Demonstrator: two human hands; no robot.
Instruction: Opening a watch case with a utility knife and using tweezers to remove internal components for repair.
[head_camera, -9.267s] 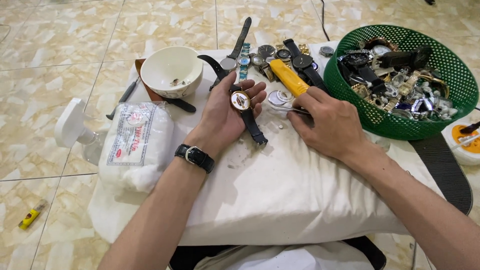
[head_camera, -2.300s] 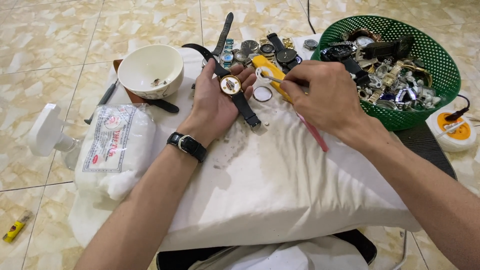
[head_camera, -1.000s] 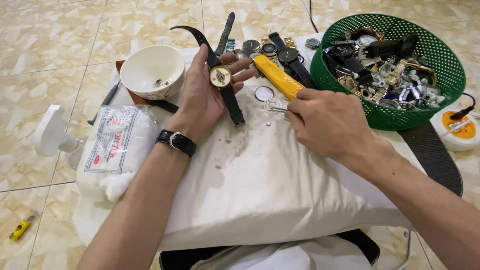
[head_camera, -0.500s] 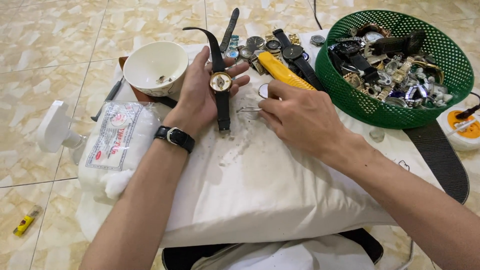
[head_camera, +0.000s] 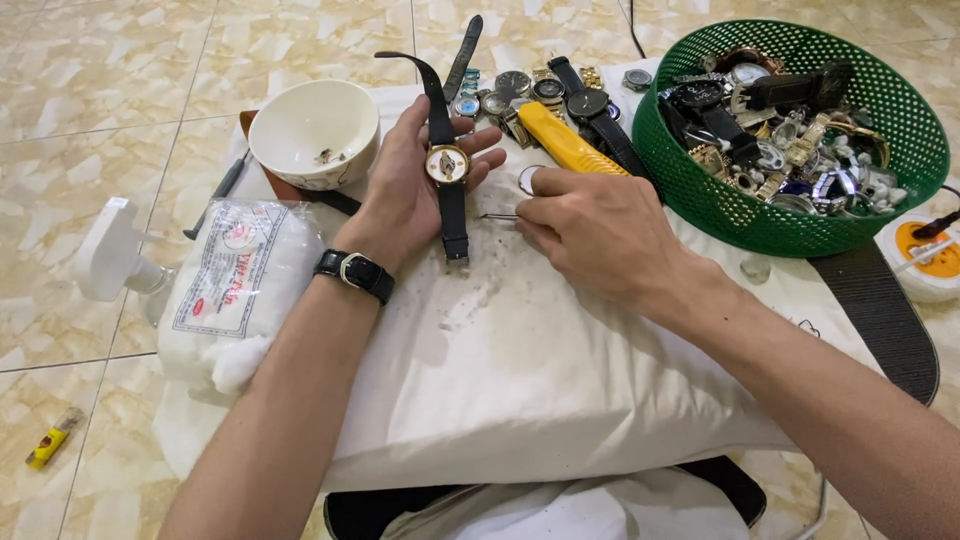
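Palm-up, the left hand (head_camera: 415, 190) cradles a black-strapped wristwatch (head_camera: 446, 165); the right hand (head_camera: 590, 235) pinches a thin metal tool (head_camera: 497, 217), its handle hidden inside the fist.

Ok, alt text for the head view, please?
The left hand holds a black-strapped wristwatch face up while the right hand pinches a thin metal tool beside it, over a white cushion; a green basket of watches sits right.
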